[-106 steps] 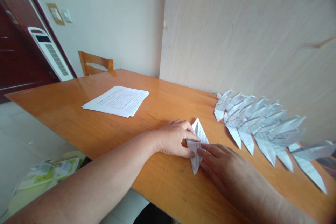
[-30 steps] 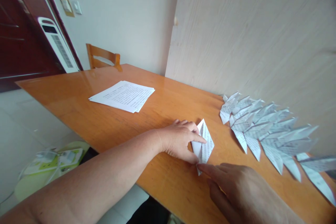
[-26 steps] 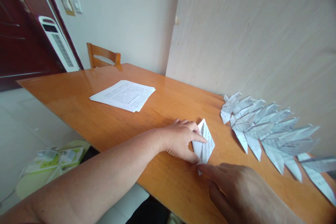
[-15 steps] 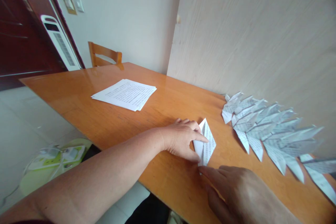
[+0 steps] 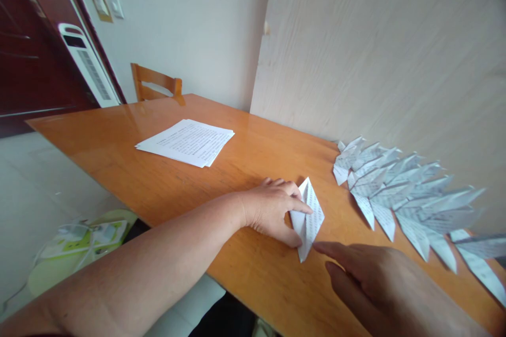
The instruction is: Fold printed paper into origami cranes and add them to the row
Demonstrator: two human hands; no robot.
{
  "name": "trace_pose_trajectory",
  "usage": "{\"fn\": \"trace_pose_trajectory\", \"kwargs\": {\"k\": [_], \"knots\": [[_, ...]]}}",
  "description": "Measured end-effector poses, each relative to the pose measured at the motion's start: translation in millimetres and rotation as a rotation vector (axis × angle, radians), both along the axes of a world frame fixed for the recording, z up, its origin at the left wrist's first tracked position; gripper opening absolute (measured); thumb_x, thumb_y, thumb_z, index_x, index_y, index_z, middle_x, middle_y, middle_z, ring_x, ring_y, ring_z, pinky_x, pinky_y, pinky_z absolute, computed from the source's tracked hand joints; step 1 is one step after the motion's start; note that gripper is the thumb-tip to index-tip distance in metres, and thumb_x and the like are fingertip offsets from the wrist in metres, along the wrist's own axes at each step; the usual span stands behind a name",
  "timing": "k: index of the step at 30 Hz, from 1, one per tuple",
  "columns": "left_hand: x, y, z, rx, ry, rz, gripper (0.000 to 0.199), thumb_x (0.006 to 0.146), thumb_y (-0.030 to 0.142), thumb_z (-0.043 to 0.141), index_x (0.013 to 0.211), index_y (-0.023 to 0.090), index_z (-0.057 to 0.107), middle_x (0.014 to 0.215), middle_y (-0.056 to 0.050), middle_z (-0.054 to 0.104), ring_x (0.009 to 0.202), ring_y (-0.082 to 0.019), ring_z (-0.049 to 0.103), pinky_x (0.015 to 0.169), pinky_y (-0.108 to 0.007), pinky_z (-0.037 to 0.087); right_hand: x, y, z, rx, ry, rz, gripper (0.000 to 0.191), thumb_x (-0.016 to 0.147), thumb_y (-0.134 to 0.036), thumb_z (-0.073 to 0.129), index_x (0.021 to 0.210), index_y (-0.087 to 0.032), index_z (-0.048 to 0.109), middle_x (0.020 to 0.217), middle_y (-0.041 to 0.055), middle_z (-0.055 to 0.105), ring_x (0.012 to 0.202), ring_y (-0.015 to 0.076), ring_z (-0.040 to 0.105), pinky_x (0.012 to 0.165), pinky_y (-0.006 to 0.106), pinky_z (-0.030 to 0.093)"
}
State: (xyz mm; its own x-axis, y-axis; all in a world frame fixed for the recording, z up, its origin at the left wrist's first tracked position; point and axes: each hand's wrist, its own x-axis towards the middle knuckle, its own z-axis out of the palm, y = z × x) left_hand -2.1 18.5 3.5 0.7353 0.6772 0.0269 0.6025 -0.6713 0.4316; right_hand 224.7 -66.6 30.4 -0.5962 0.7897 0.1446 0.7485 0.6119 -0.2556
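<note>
A folded, kite-shaped sheet of printed paper (image 5: 315, 211) lies on the wooden table (image 5: 253, 147), its pointed end toward me. My left hand (image 5: 276, 210) rests on its left side, fingers spread, with the index finger across the paper and the thumb near the lower point. Just right of that lower point is my right hand (image 5: 367, 279), index finger extended at the paper's lower right edge and thumb apart from it. Nothing shows between the fingers of my right hand.
A stack of printed sheets (image 5: 187, 142) lies farther back on the left. Several folded paper pieces (image 5: 407, 189) stand in rows along the board (image 5: 367, 52) at the right. Behind the table is a chair (image 5: 156, 83); a power strip (image 5: 85, 239) sits at lower left.
My right hand has moved right, off the paper's lower tip, which now shows in full. My left hand stays on the paper. The view has shifted slightly.
</note>
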Motion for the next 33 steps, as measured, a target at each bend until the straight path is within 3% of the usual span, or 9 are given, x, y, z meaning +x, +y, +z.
{"fn": "trace_pose_trajectory", "kwargs": {"k": [4,11,18,25,29,33], "knots": [[0,0,-2.0,0.016,-0.01,0.001,0.074,0.068,0.068,0.07,0.135,0.039,0.058,0.138,-0.004,0.049,0.127,-0.032,0.043,0.11,-0.049,0.03,0,0,1.2,-0.099,-0.113,0.026,0.025,0.084,-0.023,0.054,0.096,-0.029,0.075,0.066,0.0003,0.075,0.051,0.0186,0.068,0.046,0.025,0.045],[0,-2,-2.6,0.038,0.003,0.004,0.075,0.068,0.065,0.071,0.136,0.038,0.057,0.137,-0.005,0.049,0.127,-0.032,0.043,0.11,-0.049,0.03,-2,-9,2.0,-0.1,-0.135,0.022,0.032,0.081,-0.024,0.056,0.105,-0.035,0.074,0.061,-0.001,0.073,0.05,0.0217,0.067,0.048,0.029,0.045],[0,-2,-3.0,0.037,-0.001,0.014,0.075,0.068,0.067,0.071,0.136,0.039,0.057,0.139,-0.005,0.048,0.128,-0.032,0.043,0.11,-0.049,0.029,2,-10,1.7,-0.041,-0.16,-0.013,0.028,0.082,-0.024,0.055,0.103,-0.031,0.073,0.065,0.0005,0.074,0.054,0.0205,0.069,0.051,0.028,0.045],[0,-4,-1.9,0.032,-0.008,0.019,0.079,0.065,0.072,0.072,0.135,0.039,0.057,0.138,-0.005,0.049,0.129,-0.033,0.042,0.111,-0.05,0.029,5,-12,3.7,-0.093,-0.188,0.035,0.034,0.081,-0.023,0.058,0.112,-0.03,0.071,0.067,0.0005,0.075,0.058,0.0213,0.071,0.052,0.026,0.046],[0,-5,0.7,0.021,0.011,0.017,0.078,0.066,0.068,0.073,0.136,0.039,0.056,0.139,-0.005,0.049,0.129,-0.033,0.043,0.111,-0.049,0.03,6,-2,-1.8,-0.135,-0.201,-0.031,0.029,0.084,-0.019,0.054,0.107,-0.029,0.07,0.08,0.0014,0.077,0.068,0.0209,0.072,0.057,0.027,0.049],[0,-6,2.2,0.031,0.003,0.016,0.085,0.066,0.067,0.073,0.142,0.035,0.049,0.14,-0.006,0.049,0.129,-0.033,0.042,0.111,-0.048,0.031,13,19,-10.8,0.001,-0.075,-0.112,0.029,0.09,-0.018,0.048,0.109,-0.026,0.069,0.092,0.0038,0.074,0.081,0.021,0.069,0.071,0.033,0.051]]}}
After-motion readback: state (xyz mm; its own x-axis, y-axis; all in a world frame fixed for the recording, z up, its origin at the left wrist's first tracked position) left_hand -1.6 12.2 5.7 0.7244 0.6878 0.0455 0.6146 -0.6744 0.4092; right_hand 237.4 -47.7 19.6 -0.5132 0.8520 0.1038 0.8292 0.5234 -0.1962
